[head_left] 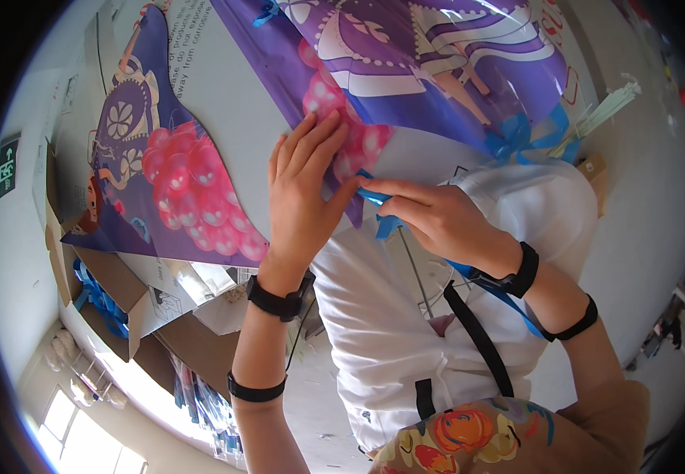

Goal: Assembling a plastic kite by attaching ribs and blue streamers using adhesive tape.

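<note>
My left hand (pixel 304 178) lies with its fingers stretched over the pointed lower edge of a purple printed plastic sheet (pixel 267 59) with pink balloon pictures. Its thumb reaches to a blue ribbon (pixel 375 196). My right hand (pixel 441 220) pinches that ribbon at the sheet's tip, and a length of it trails back past the wrist. Farther right, a blue ribbon bow (pixel 520 141) lies by the sheet's glossy purple fold. A second purple printed sheet (pixel 125 110) is spread to the left of my left hand.
Under the sheets is a grey-white printed board (pixel 240 130). A cardboard box (pixel 109 276) at the left holds bundled blue ribbon (pixel 99 300). Thin pale sticks (pixel 607 110) lie at the right. White cloth covers my lap (pixel 390 316). Packaged items (pixel 204 403) hang lower left.
</note>
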The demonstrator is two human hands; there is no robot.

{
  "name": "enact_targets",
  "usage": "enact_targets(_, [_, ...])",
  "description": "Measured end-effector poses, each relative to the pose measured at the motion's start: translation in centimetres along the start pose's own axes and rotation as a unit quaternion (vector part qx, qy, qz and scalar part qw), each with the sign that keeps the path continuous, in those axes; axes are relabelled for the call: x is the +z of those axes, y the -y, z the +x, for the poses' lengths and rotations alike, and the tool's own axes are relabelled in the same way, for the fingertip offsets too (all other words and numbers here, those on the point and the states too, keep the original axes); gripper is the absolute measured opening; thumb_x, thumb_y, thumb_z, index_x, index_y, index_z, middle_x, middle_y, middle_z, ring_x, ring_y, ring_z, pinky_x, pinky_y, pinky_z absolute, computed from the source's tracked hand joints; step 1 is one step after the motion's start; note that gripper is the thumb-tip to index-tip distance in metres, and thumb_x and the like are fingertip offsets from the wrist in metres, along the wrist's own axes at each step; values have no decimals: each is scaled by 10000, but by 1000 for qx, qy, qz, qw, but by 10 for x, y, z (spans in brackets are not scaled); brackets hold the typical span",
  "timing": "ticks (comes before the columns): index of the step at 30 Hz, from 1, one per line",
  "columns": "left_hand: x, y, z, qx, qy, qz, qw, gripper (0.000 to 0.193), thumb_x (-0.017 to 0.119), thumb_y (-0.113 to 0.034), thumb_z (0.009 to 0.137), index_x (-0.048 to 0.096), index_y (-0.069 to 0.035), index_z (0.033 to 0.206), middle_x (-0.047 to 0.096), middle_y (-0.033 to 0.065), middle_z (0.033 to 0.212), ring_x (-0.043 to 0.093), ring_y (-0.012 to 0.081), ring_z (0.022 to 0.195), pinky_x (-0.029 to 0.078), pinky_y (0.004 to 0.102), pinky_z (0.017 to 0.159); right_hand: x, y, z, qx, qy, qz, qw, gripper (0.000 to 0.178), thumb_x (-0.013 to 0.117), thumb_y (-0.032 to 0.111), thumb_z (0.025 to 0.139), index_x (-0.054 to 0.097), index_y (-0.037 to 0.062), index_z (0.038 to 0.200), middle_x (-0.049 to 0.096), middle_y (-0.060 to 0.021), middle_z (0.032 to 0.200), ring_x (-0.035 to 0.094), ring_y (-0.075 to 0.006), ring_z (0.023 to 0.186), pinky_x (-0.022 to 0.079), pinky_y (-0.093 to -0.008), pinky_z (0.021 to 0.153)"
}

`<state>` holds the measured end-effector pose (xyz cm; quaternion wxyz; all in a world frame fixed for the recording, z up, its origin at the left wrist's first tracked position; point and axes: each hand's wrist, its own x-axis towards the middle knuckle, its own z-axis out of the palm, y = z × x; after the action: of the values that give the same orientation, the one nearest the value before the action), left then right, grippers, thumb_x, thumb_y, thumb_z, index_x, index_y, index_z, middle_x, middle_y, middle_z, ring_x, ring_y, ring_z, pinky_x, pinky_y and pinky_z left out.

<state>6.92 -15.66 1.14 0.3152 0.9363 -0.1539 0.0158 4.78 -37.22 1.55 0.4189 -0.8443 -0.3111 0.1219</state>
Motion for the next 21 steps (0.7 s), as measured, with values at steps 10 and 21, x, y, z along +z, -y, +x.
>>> enact_targets(10, [-2, 8, -1, 10, 16, -10, 1000, 465, 696, -110, 833, 603, -95, 1288, 550, 55, 1394, 428, 290, 1363, 290, 499, 1126, 7, -8, -3, -71, -34, -67, 995, 223, 629, 6, 763, 627, 41, 983, 619, -10, 1297, 662, -181, 849, 562, -314, 650])
enact_targets(21, [-1, 5, 2, 8, 11, -20, 1000, 478, 706, -104, 819, 607, -94, 1287, 557, 53, 1388, 437, 292, 1355, 290, 499, 1126, 15, -2, -6, -55, -58, -163, 983, 152, 633, 86, 762, 590, 58, 905, 622, -20, 1279, 612, -126, 703, 530, -276, 574])
